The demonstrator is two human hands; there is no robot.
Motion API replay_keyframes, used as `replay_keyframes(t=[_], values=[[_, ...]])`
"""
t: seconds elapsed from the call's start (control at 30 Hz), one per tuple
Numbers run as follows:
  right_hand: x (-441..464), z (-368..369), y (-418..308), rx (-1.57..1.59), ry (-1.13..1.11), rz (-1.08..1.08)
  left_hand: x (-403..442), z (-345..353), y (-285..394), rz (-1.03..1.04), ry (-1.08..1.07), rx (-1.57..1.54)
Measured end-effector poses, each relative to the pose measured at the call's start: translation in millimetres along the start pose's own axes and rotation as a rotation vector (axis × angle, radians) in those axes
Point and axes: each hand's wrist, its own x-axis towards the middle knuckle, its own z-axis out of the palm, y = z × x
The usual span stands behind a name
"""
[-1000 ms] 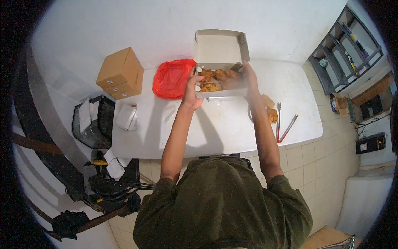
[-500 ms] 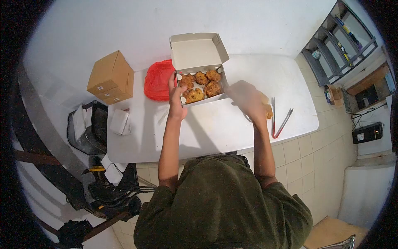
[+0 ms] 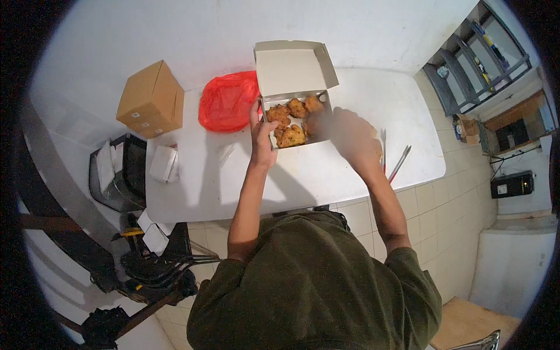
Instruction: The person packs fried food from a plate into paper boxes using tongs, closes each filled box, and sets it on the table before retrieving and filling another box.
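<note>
An open cardboard box (image 3: pixel 297 67) with its lid raised holds several browned fried pieces (image 3: pixel 290 135). Wrapped round the box's left side is my left hand (image 3: pixel 262 140), thumb over the rim. Just right of the box, my right hand (image 3: pixel 352 137) is smeared by motion, so its fingers cannot be made out. Behind it, a fried piece on the table is mostly hidden. Red-handled tongs (image 3: pixel 399 164) lie to the right of that hand, partly covered by it. A red plastic bag (image 3: pixel 224 104) lies left of the box.
Brown cartons (image 3: pixel 153 99) stand at the back left of the white table (image 3: pixel 233 195). A white packet (image 3: pixel 164 163) lies near the left edge, beside a black bin (image 3: pixel 119 172) holding white pieces. A metal shelf (image 3: pixel 458 70) is at the upper right.
My right hand left the box's right side, moved over the fried piece on the table, and is now a little nearer the box. My left hand has kept hold of the box.
</note>
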Motion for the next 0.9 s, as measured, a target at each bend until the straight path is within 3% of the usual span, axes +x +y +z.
replay_keyframes(t=[0.1, 0.2, 0.3, 0.4, 0.47, 0.53, 0.6, 0.7, 0.83, 0.9], values=[[3, -17, 6, 0.077, -0.176, 0.081, 3, -5, -5, 0.003, 0.002, -0.027], [-1, -17, 8, 0.089, -0.174, 0.126, 1, -12, -12, 0.013, -0.013, -0.068], [-7, -8, -3, 0.121, 0.016, 0.054, -1, -15, -15, 0.003, -0.025, -0.086], [-7, -14, 12, 0.099, -0.072, -0.055, -4, -12, -12, -0.018, -0.021, -0.087], [5, -41, 36, 0.533, -0.443, 0.082, -7, -9, 0, -0.079, -0.016, -0.095], [15, -44, 64, 0.882, -0.457, 0.222, -8, -9, 0, -0.076, -0.019, -0.104], [26, -60, 37, 0.952, -0.176, 0.453, -7, -13, 3, -0.113, -0.040, -0.119], [43, -44, 17, 1.170, -0.142, 0.405, -5, -17, 2, -0.129, -0.079, -0.114], [59, 2, 52, 1.204, -0.319, 0.207, -3, -21, -3, -0.128, -0.066, -0.084], [43, -6, 44, 1.256, -0.257, 0.146, -3, -22, -5, -0.156, -0.046, -0.130]])
